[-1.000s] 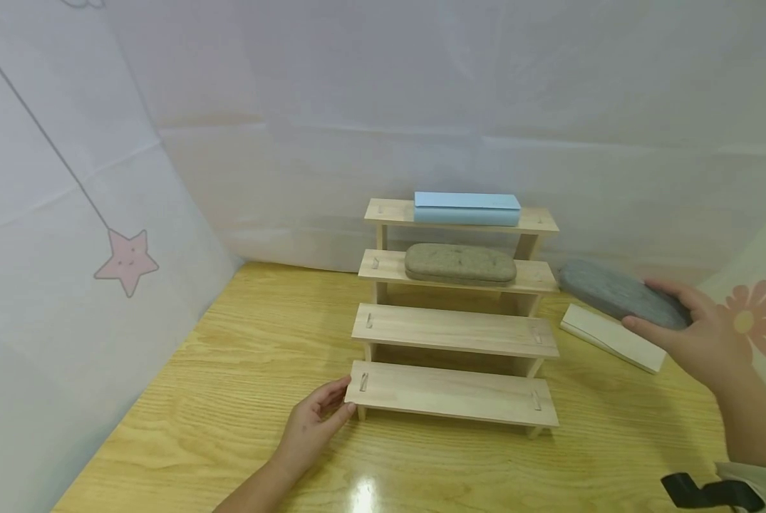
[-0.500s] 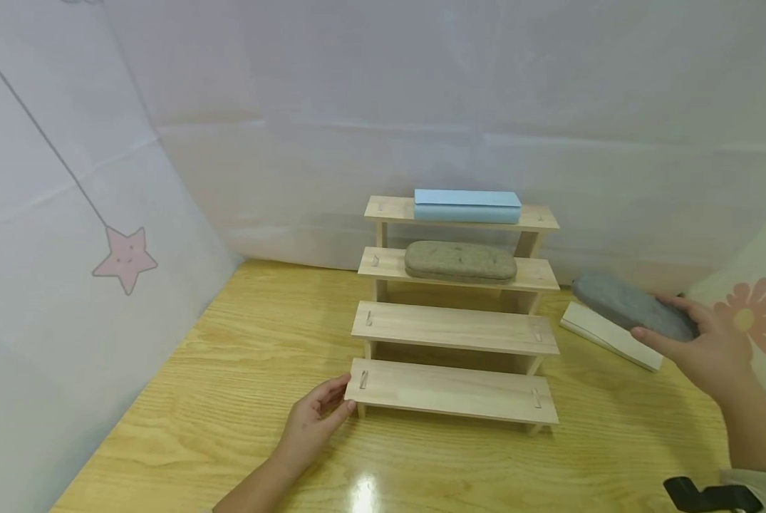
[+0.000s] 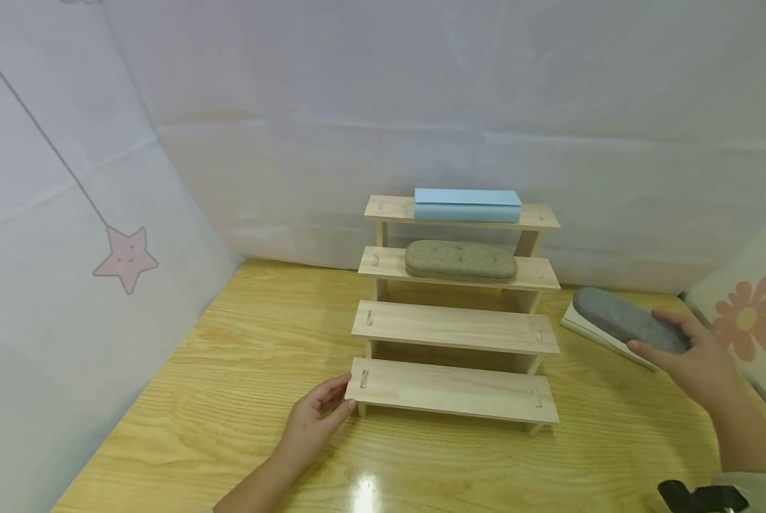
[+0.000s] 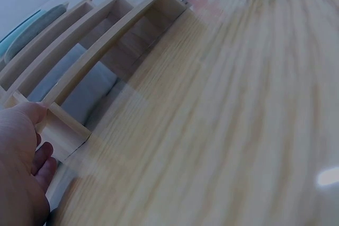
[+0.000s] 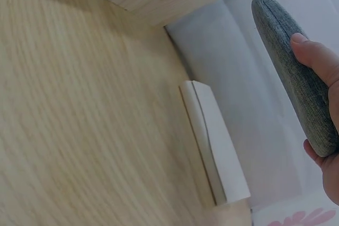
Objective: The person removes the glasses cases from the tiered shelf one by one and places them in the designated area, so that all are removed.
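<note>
A wooden four-tier display stand [image 3: 453, 388] stands on the table. My left hand [image 3: 312, 420] pinches the left end of its lowest tier, the thumb at the front edge, as the left wrist view also shows. In my right hand [image 3: 706, 363] is a grey fabric glasses case [image 3: 626, 317], gripped by its near end and tilted. It is raised in the right wrist view, and overlaps a white glasses case [image 5: 212, 146] in the head view. A light blue case [image 3: 466, 206] lies on the top tier, and an olive-brown glasses case [image 3: 459, 260] on the second.
The wood-grain table [image 3: 248, 370] stretches left and in front of the stand. A pale cloth backdrop [image 3: 331, 107] hangs close behind it. To the right, a cloth with a printed flower [image 3: 746, 318] borders the table near my right arm.
My right hand has lowered the grey glasses case toward the table, so it now covers more of the white one in the head view. The left hand keeps its place on the stand.
</note>
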`<state>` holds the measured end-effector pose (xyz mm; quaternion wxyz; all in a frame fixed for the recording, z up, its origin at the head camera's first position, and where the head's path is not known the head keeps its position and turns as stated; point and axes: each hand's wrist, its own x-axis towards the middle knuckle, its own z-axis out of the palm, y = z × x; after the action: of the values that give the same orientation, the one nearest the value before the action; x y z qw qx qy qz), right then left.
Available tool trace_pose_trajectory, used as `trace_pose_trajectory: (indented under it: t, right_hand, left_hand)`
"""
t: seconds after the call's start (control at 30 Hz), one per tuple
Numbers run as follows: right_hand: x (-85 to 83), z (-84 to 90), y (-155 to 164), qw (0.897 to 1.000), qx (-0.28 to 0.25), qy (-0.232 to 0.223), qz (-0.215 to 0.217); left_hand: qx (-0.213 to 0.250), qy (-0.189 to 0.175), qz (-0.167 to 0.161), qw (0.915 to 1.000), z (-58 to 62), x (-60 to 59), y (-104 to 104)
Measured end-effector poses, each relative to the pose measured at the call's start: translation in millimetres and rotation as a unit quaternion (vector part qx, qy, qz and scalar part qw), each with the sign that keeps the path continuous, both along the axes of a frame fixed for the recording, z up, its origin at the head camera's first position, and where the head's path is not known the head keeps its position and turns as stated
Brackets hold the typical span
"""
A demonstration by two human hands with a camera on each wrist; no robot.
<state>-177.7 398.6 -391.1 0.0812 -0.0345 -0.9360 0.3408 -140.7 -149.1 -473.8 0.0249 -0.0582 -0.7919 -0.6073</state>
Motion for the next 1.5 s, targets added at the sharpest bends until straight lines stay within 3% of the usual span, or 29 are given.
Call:
trace_pose_trajectory:
  t: [0.87,1.5]
  right_hand:
    - [-1.2,-43.0,6.3,0.998,-0.001,-0.054,-0.010]
    - [-2.2,-69.5,5.9,0.998,0.015,-0.064,-0.010]
  left_hand:
    - [0.000,-0.005,0.003,1.0000,-1.8,-1.3,-0.4]
    - [0.003,-0.010,-0.001,0.9999,-1.7,-0.8,0.0]
